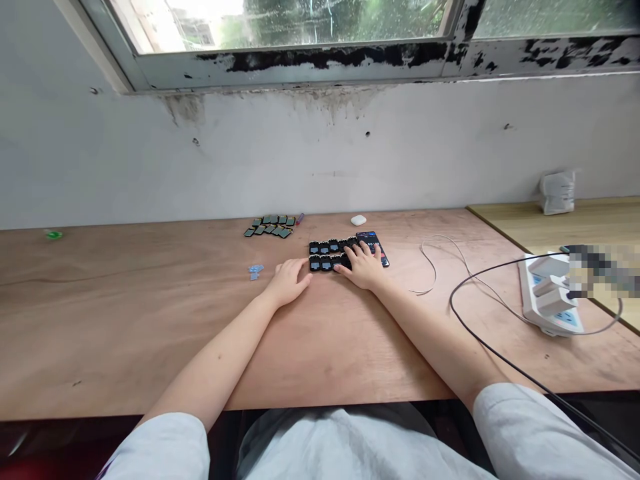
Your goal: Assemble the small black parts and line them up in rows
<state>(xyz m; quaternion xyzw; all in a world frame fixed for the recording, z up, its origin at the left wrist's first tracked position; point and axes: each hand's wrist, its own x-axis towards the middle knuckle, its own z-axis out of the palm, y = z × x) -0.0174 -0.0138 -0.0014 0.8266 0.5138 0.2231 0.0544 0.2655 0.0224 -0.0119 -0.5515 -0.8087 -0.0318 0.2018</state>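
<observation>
Two rows of small black square modules [321, 263] with blue-grey patches lie side by side on the wooden table. My right hand [363, 268] rests over the right end of these rows with its fingers spread; it covers some of the modules. Under its fingertips and beyond is a phone [383, 257] with a lit dark screen. My left hand [289, 281] lies on the table at the left end of the rows, thumb apart, its fingertips by the nearest module. A small pile of light-blue pieces [255, 269] sits left of that hand.
Several green-faced square pieces [271, 229] lie in two rows farther back, beside a small purple stick-like item [300, 219]. A white rounded case [358, 220] is near the wall. At right are a power strip [543, 323], cables [453, 300] and a white bag [558, 192].
</observation>
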